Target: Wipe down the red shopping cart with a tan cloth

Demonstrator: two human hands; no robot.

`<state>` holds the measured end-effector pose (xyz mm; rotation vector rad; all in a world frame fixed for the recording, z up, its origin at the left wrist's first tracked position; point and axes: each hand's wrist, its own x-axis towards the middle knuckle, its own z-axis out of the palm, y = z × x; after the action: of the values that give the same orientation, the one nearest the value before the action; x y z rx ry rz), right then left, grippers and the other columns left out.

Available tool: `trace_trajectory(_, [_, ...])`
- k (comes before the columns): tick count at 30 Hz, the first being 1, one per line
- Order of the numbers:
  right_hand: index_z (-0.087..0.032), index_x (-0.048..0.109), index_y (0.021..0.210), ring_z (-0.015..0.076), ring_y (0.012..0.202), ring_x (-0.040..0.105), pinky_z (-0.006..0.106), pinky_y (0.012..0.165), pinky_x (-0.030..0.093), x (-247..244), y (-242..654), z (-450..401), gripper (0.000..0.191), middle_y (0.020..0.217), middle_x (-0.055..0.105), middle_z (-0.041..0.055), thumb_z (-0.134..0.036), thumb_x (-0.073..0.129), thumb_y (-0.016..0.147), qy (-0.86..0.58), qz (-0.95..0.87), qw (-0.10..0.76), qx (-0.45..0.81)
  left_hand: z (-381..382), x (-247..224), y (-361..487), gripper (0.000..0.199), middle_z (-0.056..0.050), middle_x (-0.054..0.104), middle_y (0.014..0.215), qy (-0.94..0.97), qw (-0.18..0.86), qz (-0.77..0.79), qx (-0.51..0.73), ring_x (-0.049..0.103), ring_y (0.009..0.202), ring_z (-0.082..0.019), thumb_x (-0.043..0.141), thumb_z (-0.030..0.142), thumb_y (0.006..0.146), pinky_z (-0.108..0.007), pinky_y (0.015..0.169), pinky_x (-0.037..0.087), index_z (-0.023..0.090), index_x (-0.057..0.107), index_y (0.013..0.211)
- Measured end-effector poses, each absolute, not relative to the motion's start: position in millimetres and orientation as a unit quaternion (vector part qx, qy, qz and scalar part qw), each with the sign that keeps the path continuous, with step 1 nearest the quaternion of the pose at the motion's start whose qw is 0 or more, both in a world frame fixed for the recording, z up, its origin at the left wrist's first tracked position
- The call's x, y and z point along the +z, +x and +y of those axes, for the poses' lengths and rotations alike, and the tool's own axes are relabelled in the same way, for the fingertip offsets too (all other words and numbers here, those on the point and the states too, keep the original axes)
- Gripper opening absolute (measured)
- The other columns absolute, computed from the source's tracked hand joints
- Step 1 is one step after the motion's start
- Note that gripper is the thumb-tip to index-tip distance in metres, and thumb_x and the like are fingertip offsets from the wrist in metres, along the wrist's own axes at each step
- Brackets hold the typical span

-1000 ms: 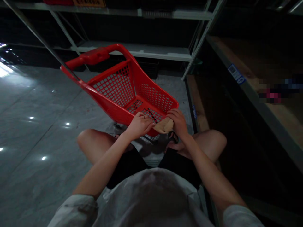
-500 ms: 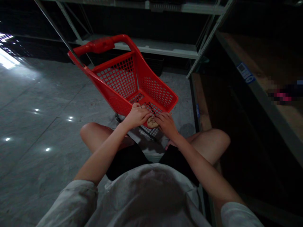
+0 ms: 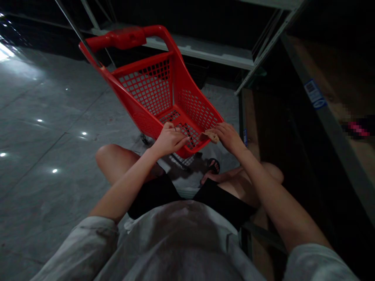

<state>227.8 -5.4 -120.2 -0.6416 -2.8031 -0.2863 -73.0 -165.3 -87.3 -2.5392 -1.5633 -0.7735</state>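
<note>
Right hand [image 3: 230, 137] pinches a crumpled tan scrap [image 3: 210, 136] at the rim of a red plastic shopping cart [image 3: 183, 78]; left hand [image 3: 168, 139] grips the cart's edge.

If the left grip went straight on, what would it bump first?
The left grip would probably meet the red mesh of the shopping cart first, right ahead, though depth is unclear.

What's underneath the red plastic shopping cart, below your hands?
Below the red plastic mesh-sided shopping cart are a small caster wheel, a thin metal frame bar and grey polished floor. The basket's base and your left hand hide what lies directly beneath them.
</note>
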Motion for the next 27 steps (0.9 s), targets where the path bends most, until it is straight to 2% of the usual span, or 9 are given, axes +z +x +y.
trace_trajectory(6, [-0.013, 0.07, 0.121, 0.0286, 0.108, 0.06, 0.043, 0.102, 0.044, -99.2, 173.0, -50.1, 0.03, 0.11, 0.074, 0.0134, -0.016, 0.048, 0.101, -0.172, -0.977, 0.083, -0.097, -159.5, -92.5, -106.1, 0.054, -0.004, 0.071, 0.073, -0.789, 0.054, -0.569, -0.223, 0.063, 0.083, -0.021, 0.036, 0.045, 0.106, -0.05, 0.101, 0.033, 0.022, 0.066, 0.067])
trace_trajectory(10, [-0.015, 0.07, 0.12, 0.0272, 0.104, 0.061, 0.043, 0.1, 0.043, -99.4, 119.3, -102.5, 0.031, 0.106, 0.074, 0.0128, -0.016, 0.043, 0.103, -0.164, -0.979, 0.11, -0.059, -161.1, -89.7, -123.8, 0.051, -0.006, 0.073, 0.082, -0.774, 0.037, -0.596, -0.212, 0.064, 0.092, -0.024, 0.037, 0.043, 0.105, -0.051, 0.103, 0.033, 0.022, 0.069, 0.071])
trace_trajectory(13, [-0.014, 0.07, 0.115, 0.0263, 0.102, 0.062, 0.043, 0.1, 0.043, -109.2, 87.0, -132.9, 0.031, 0.102, 0.074, 0.0141, -0.017, 0.042, 0.104, -0.188, -0.972, 0.137, -0.024, -160.1, -88.0, -131.3, 0.048, -0.007, 0.074, 0.083, -0.772, 0.026, -0.6, -0.21, 0.063, 0.089, -0.024, 0.038, 0.041, 0.104, -0.05, 0.099, 0.036, 0.022, 0.069, 0.071])
trace_trajectory(15, [-0.014, 0.07, 0.117, 0.0256, 0.102, 0.063, 0.043, 0.1, 0.045, -115.0, 83.6, -135.4, 0.032, 0.104, 0.074, 0.0139, -0.017, 0.041, 0.104, -0.191, -0.97, 0.149, -0.022, -159.6, -87.3, -133.8, 0.049, -0.007, 0.073, 0.079, -0.773, 0.021, -0.598, -0.212, 0.061, 0.085, -0.023, 0.038, 0.041, 0.103, -0.049, 0.096, 0.037, 0.022, 0.068, 0.069])
trace_trajectory(18, [-0.018, 0.067, 0.129, 0.0245, 0.113, 0.062, 0.042, 0.105, 0.045, -119.7, 112.2, -107.5, 0.035, 0.119, 0.074, 0.0127, -0.015, 0.043, 0.103, -0.154, -0.974, 0.163, -0.009, -161.7, -86.5, -133.3, 0.052, -0.007, 0.07, 0.072, -0.778, 0.02, -0.592, -0.211, 0.059, 0.08, -0.023, 0.036, 0.044, 0.105, -0.047, 0.091, 0.038, 0.022, 0.065, 0.066])
trace_trajectory(20, [-0.022, 0.065, 0.133, 0.0257, 0.122, 0.059, 0.045, 0.108, 0.044, -122.0, 144.0, -75.8, 0.039, 0.13, 0.07, 0.0124, -0.014, 0.045, 0.101, -0.192, -0.96, 0.203, 0.001, -164.3, -86.1, -130.6, 0.054, -0.006, 0.07, 0.069, -0.78, 0.025, -0.589, -0.21, 0.058, 0.078, -0.023, 0.035, 0.044, 0.105, -0.046, 0.088, 0.037, 0.022, 0.063, 0.065])
trace_trajectory(22, [-0.024, 0.068, 0.129, 0.0282, 0.124, 0.056, 0.05, 0.105, 0.047, -126.7, 171.0, -45.1, 0.039, 0.133, 0.066, 0.0136, -0.015, 0.045, 0.099, -0.301, -0.908, 0.292, -0.006, -166.3, -86.1, -126.5, 0.055, -0.006, 0.07, 0.068, -0.781, 0.032, -0.588, -0.209, 0.057, 0.076, -0.022, 0.034, 0.044, 0.106, -0.046, 0.087, 0.036, 0.022, 0.061, 0.063])
trace_trajectory(25, [-0.021, 0.072, 0.12, 0.0272, 0.114, 0.058, 0.048, 0.099, 0.052, -142.2, 178.8, -19.7, 0.039, 0.125, 0.062, 0.0158, -0.012, 0.046, 0.092, -0.449, -0.776, 0.443, -0.008, -165.7, -86.9, -117.4, 0.056, -0.005, 0.07, 0.068, -0.777, 0.043, -0.591, -0.213, 0.056, 0.075, -0.021, 0.033, 0.044, 0.107, -0.046, 0.086, 0.034, 0.022, 0.057, 0.062])
trace_trajectory(27, [-0.018, 0.068, 0.127, 0.0251, 0.112, 0.06, 0.045, 0.1, 0.053, -156.4, 160.8, -23.6, 0.047, 0.121, 0.059, 0.0154, -0.01, 0.045, 0.086, -0.497, -0.706, 0.504, 0.017, -163.5, -87.8, -109.4, 0.055, -0.005, 0.071, 0.068, -0.774, 0.05, -0.593, -0.217, 0.055, 0.074, -0.021, 0.034, 0.043, 0.107, -0.045, 0.086, 0.034, 0.022, 0.057, 0.062])
